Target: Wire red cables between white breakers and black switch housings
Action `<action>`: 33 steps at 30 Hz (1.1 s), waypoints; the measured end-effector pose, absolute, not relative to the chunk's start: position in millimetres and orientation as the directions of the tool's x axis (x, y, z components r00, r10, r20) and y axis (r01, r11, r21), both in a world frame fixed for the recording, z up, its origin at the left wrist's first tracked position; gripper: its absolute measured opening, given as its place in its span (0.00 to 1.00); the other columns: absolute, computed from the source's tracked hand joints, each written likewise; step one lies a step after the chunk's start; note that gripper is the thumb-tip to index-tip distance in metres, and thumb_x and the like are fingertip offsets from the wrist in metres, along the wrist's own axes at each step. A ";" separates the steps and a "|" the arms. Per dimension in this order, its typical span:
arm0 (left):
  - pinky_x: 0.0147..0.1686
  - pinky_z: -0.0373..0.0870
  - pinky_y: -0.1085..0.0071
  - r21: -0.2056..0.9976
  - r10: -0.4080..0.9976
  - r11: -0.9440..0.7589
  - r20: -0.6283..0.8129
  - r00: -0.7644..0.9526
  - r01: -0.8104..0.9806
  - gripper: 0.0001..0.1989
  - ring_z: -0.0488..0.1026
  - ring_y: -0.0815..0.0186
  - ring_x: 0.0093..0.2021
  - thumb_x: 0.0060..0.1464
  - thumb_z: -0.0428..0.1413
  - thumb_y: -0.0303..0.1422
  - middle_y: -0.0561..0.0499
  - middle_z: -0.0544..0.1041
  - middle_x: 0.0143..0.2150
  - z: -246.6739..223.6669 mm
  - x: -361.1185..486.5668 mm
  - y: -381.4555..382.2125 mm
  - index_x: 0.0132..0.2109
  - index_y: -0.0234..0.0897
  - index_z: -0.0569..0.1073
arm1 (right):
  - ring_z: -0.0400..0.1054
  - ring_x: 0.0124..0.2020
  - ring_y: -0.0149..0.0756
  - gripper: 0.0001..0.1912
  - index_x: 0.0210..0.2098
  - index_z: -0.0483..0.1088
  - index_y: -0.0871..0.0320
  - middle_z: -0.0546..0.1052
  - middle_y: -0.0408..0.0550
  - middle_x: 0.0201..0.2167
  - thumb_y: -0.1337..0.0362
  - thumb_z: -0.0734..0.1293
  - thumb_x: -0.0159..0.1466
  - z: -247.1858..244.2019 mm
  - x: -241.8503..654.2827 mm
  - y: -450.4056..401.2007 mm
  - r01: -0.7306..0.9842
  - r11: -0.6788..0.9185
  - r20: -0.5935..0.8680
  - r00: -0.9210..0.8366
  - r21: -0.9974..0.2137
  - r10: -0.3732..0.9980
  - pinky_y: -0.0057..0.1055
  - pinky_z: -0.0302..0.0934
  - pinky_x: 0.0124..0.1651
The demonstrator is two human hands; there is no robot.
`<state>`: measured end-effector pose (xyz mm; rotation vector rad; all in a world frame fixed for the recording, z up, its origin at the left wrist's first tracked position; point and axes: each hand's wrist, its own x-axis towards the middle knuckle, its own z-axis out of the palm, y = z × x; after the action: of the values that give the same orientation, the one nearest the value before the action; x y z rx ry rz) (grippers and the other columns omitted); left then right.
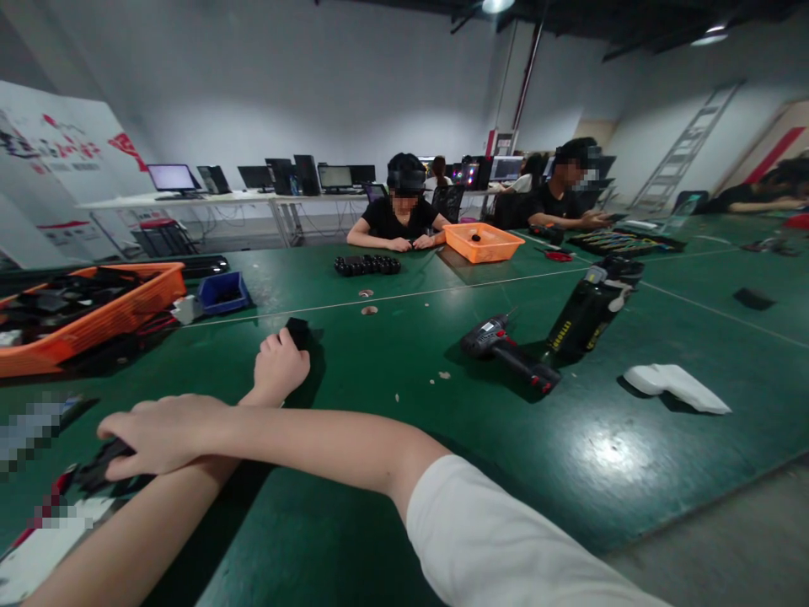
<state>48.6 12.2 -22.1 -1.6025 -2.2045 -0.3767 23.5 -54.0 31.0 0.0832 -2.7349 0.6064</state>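
The left grip (281, 367) is clasping a small black block (297, 332) over the green counter (360, 371), apparently out of the way, as the right grip (165, 432), crossing over, is pinching a dark angular part (96, 470).

bench (354, 371): green, glossy, pale chips (444, 375) mid-surface
left: orange crate (136, 313), blue bin (218, 308) near it
far middle: black parts (366, 265) in row, orange basket (484, 251)
right: drill (486, 337) lying down, bottle (585, 316) just beside
near right: white piece (679, 388)

Light is dim under ceiling lamps (498, 5); glare spots the tabletop (610, 451); edges stretch.
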 end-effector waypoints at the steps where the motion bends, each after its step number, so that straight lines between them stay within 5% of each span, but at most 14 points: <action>1: 0.43 0.74 0.49 -0.020 0.856 0.311 0.441 -0.270 0.950 0.27 0.72 0.39 0.51 0.59 0.45 0.32 0.26 0.70 0.48 -22.7 48.1 12.0 0.61 0.17 0.61 | 0.76 0.38 0.44 0.16 0.43 0.70 0.57 0.80 0.49 0.39 0.53 0.66 0.62 30.5 22.9 -53.7 -0.124 0.904 0.339 -0.940 -0.408 0.024 0.28 0.61 0.26; 5: 0.43 0.73 0.49 -0.028 0.881 0.283 0.403 -0.249 0.959 0.27 0.73 0.41 0.49 0.60 0.42 0.31 0.25 0.71 0.48 -25.9 44.4 13.6 0.61 0.16 0.61 | 0.77 0.38 0.45 0.17 0.41 0.71 0.57 0.81 0.49 0.37 0.51 0.69 0.60 31.7 21.0 -50.2 -0.137 0.888 0.353 -0.935 -0.439 0.031 0.27 0.60 0.25; 9: 0.46 0.72 0.47 -0.018 0.904 0.243 0.366 -0.220 0.970 0.31 0.70 0.40 0.54 0.59 0.43 0.31 0.24 0.65 0.61 -27.5 41.3 17.0 0.68 0.24 0.56 | 0.77 0.35 0.46 0.22 0.39 0.72 0.57 0.81 0.51 0.36 0.44 0.68 0.60 34.3 21.3 -47.3 -0.185 0.869 0.388 -0.922 -0.458 0.009 0.27 0.60 0.23; 12: 0.52 0.69 0.45 -0.002 0.929 0.170 0.334 -0.159 0.985 0.34 0.65 0.40 0.61 0.58 0.44 0.30 0.32 0.57 0.70 -28.4 40.0 18.6 0.71 0.32 0.53 | 0.77 0.36 0.47 0.23 0.41 0.72 0.57 0.81 0.54 0.38 0.43 0.66 0.62 35.5 22.9 -47.3 -0.171 0.886 0.368 -0.930 -0.431 0.000 0.28 0.61 0.23; 20: 0.64 0.51 0.34 0.056 0.940 0.140 0.307 -0.150 0.989 0.37 0.46 0.44 0.73 0.55 0.44 0.26 0.35 0.53 0.73 -36.9 36.6 24.5 0.72 0.31 0.50 | 0.77 0.42 0.47 0.25 0.47 0.70 0.59 0.80 0.58 0.46 0.44 0.62 0.66 39.1 28.7 -49.3 -0.138 0.908 0.314 -0.949 -0.396 -0.007 0.30 0.65 0.31; 33: 0.61 0.64 0.49 0.029 0.926 0.079 0.367 -0.084 0.996 0.32 0.55 0.46 0.69 0.54 0.44 0.23 0.30 0.57 0.69 -33.5 35.8 27.3 0.67 0.25 0.57 | 0.78 0.38 0.46 0.24 0.42 0.71 0.55 0.81 0.52 0.41 0.41 0.64 0.63 33.8 28.6 -48.3 -0.147 0.906 0.400 -0.916 -0.398 0.028 0.30 0.64 0.28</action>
<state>35.8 27.3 -33.5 -1.9331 -2.1043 -0.3996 28.6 -48.3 33.8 0.0871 -2.6653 0.6004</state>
